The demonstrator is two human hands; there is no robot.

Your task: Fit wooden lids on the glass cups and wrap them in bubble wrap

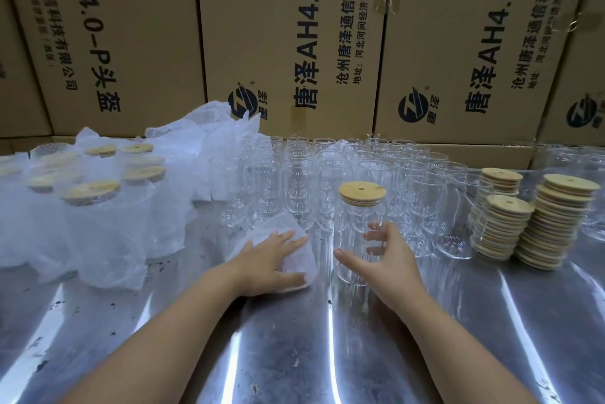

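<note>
Right hand (393, 259) curls round the lidded glass cup (352, 226); left hand (271, 256) presses flat, fingers straight, on the bubble wrap sheet (278, 222) beside it. Advised: seat cup at sheet edge; roll tight.

all the print sits on the cardboard boxes beyond both hands, and it runs sideways, bottom to top. past the left hand (271, 259), the left box (137, 27) reads "ah4.0-p头盔" in big dark characters, and a smaller line beside it ends "科技有限公司". dead ahead between the hands, the middle box (262, 27) shows a round logo (242, 104) with "唐泽" and an ® mark, then "唐泽ah4.0-p", then "沧州唐泽通信科技有", then the address "地址:河北河间经济开发区". beyond the right hand (389, 259), the right box (442, 27) carries the same logo, "唐泽ah4.0-p" and "沧州唐泽通信科技"; its address line is too blurred to read. further right, the far box (586, 59) shows only part of that logo.
</note>
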